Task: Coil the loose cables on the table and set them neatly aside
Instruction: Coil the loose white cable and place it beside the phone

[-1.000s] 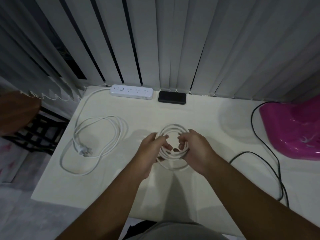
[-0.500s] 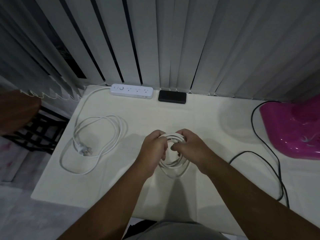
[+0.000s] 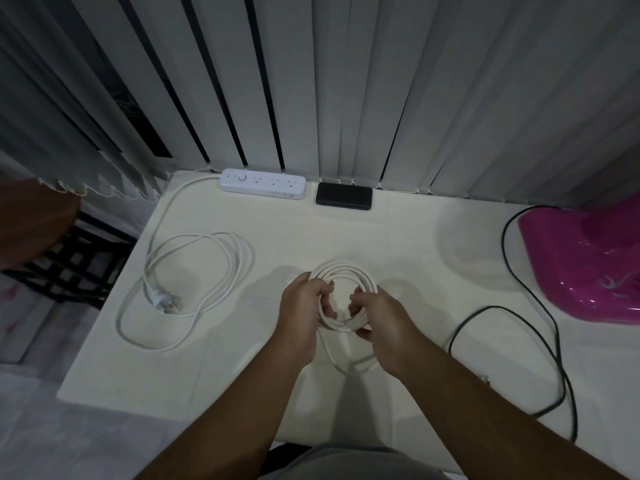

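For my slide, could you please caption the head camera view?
Both hands, left hand and right hand, grip a white cable coil above the table.

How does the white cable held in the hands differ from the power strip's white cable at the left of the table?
The held white cable is wound into a tight round coil, gripped by the left hand and right hand. The power strip cable lies untouched in loose, uneven loops on the table, its plug showing; the held cable's ends are hidden. Both are white.

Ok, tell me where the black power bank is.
In the head view, the black power bank lies at the table's far edge against the blinds, just right of the white power strip.
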Motion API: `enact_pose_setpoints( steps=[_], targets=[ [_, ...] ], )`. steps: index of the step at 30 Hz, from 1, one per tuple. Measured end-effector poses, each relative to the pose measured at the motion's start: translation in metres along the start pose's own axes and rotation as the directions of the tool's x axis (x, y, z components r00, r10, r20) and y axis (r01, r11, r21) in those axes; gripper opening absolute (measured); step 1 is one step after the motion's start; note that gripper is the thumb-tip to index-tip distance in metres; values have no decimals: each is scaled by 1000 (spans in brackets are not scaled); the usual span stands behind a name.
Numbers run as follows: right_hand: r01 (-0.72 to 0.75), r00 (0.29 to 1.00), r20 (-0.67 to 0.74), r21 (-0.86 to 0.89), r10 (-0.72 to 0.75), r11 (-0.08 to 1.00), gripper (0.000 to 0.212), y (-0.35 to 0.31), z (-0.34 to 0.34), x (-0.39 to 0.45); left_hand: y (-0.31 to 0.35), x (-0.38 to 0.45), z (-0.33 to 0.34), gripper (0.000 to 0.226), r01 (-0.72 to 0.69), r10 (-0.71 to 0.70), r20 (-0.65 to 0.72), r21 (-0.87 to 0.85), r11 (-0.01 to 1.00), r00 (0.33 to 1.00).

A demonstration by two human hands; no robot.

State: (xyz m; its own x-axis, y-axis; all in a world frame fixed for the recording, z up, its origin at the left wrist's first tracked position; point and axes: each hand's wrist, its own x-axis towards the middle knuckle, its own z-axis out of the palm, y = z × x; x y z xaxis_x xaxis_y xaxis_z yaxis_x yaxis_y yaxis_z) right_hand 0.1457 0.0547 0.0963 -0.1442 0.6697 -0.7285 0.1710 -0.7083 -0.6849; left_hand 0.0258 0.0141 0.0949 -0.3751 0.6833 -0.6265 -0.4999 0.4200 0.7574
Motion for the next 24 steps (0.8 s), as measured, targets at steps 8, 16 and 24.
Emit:
enact_pose_setpoints(
  steps=[8, 16, 24],
  targets=[
    [209, 978, 72, -235, -197, 949, 14, -25, -7, 0, 12, -1, -1, 10, -154, 119, 119, 350, 924, 986],
    [18, 1000, 11, 268, -22, 963, 16, -18, 1, 5, 3, -1, -7, 10, 8, -10, 118, 19, 1000, 993],
    [170, 985, 30, -203, -167, 964, 28, -15, 0, -1, 17, 6, -2, 14, -96, 100, -29, 107, 990, 995]
  ],
)
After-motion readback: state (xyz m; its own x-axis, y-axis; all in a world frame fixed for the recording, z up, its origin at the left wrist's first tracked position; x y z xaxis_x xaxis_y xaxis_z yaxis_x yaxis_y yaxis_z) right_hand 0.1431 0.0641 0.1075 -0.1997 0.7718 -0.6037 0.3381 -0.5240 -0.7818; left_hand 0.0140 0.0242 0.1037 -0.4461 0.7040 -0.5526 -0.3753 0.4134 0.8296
